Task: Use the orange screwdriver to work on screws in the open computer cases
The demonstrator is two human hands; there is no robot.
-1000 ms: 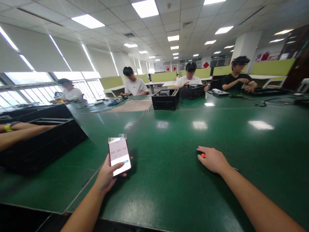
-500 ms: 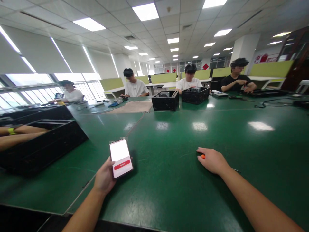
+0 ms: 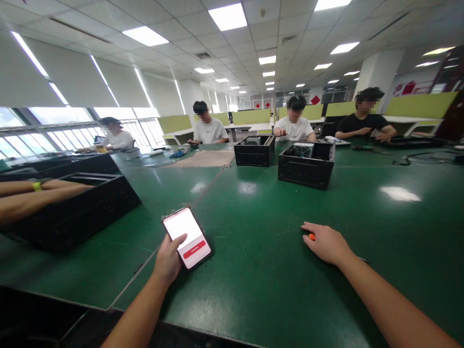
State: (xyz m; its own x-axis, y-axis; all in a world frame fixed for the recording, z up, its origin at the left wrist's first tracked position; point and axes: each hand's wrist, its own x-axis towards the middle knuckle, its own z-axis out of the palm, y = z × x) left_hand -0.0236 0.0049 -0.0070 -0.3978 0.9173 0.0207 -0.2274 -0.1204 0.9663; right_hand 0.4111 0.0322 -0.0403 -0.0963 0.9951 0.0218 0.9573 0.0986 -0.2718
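My left hand (image 3: 167,261) grips a smartphone (image 3: 192,249) above the table, its thumb lying over the lit screen. White fills the upper screen and a red button sits lower down. On the right, my right hand (image 3: 326,243) rests palm down on the green table (image 3: 250,295), closed around a screwdriver with an orange handle (image 3: 311,237). A bit of its thin metal shaft (image 3: 363,260) shows beyond the wrist; the rest is hidden under the hand. Ahead of my right hand stands an open black computer case (image 3: 305,170) with a fan unit inside.
Another black case (image 3: 254,153) stands beside it, near a beige mat (image 3: 203,159). At left, a co-worker's arms (image 3: 47,195) reach into a large black case (image 3: 83,212). Several people sit across the table. Dark cables (image 3: 416,157) lie at the far right.
The right-hand black case across the table has slid toward me, and the person behind it has an arm extended. My left thumb has moved onto the screen and the phone has tilted.
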